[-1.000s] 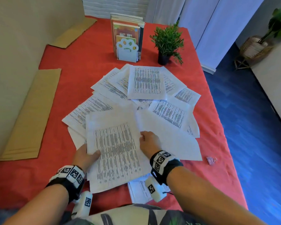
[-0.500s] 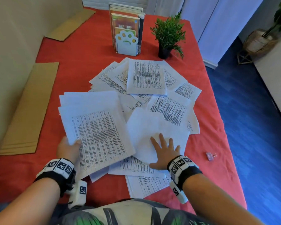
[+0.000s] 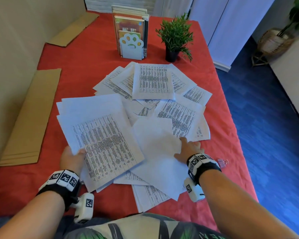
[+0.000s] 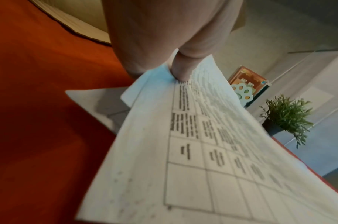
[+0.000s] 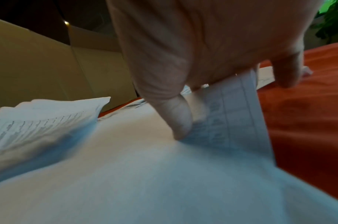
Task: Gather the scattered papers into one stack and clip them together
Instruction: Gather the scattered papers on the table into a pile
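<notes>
Papers (image 3: 152, 80) were spread all over the red tablecloth (image 3: 83, 66), overlapping in a loose fan from the near edge back toward the far end. The left hand (image 3: 71, 159) had a small bundle of printed sheets (image 3: 102, 144) pinched at its near left edge, thumb on top, as the left wrist view showed (image 4: 181, 66), and the bundle's near end was lifted off the cloth. Just to the right of it lay a blank-side-up sheet (image 3: 155, 144), partly tucked under the bundle. The right hand (image 3: 188, 150) was on that sheet's right edge; in the right wrist view the thumb (image 5: 175, 115) pressed down on top while the paper's edge curled up against the palm, so it looked like a grip on the edge with the fingers going under. More sheets stuck out below toward the person's lap.

A small pink binder clip (image 3: 222, 162) sat on the cloth just beside the right wrist, apart from the papers.

As for writing, the sheets were all printed tables with dense rows, too blurry to read a word. Further back stood a rack of books (image 3: 130, 31) with a white paw-shaped bookend (image 3: 131, 46), and a small potted plant (image 3: 175, 37) next to it. Flat cardboard pieces (image 3: 29, 118) lay along the left wall.
</notes>
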### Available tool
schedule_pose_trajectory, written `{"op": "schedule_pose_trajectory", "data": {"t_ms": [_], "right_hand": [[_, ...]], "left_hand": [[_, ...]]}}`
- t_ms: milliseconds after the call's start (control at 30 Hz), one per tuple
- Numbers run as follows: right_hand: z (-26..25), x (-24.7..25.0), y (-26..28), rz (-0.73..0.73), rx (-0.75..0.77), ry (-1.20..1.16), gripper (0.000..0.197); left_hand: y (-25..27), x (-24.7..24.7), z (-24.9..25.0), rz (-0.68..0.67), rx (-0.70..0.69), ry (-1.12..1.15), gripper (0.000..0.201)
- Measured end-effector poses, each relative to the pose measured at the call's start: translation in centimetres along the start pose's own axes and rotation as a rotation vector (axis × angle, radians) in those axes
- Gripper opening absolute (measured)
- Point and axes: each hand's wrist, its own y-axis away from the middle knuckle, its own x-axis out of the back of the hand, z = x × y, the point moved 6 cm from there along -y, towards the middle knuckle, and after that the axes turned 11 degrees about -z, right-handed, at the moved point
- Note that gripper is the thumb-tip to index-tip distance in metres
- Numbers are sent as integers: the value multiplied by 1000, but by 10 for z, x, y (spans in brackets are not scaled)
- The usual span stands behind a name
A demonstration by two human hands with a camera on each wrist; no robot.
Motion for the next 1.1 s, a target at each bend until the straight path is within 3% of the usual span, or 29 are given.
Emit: {"op": "schedule_pose_trajectory", "data": {"t_ms": [133, 300, 367, 500, 567, 633, 700, 767, 800, 900, 933, 1000, 1100], "right_hand": [[-9, 32, 7, 94, 183, -320, 24], [-26, 130, 69, 737, 402, -554, 25], [-50, 142, 98, 826, 571, -522, 26], [-101, 97, 122, 642, 688, -206, 45], [-121, 52, 121, 509, 736, -9, 44], [-132, 10, 116, 340, 759, 115, 39], [-135, -23, 109, 181, 774, 158, 34], [-135, -43, 106, 43, 771, 173, 29], [-135, -50, 105, -22, 769, 167, 29], [-121, -52, 90, -175, 674, 64, 48], [-110, -45, 78, -167, 611, -48, 44], [-81, -21, 50, -8, 460, -338, 27], [-37, -1, 24, 192, 153, -556, 46]], "left_hand": [[2, 18, 20, 135, -59, -11, 21], [-7, 32, 43, 177, -134, -1, 25], [-1, 19, 50, 90, -117, -8, 26], [13, -34, 40, -209, -50, -68, 41], [21, -54, 32, -323, -6, -114, 30], [24, -66, 25, -331, 34, -79, 30], [34, -75, 24, -351, 78, 76, 54], [37, -81, 19, -357, 116, 127, 66], [37, -81, 19, -352, 90, 50, 66], [34, -78, 20, -293, 20, -160, 37], [31, -75, 19, -260, -4, -198, 33], [30, -67, 24, -196, -31, -218, 32], [24, -50, 25, -100, 9, -135, 27]]}}
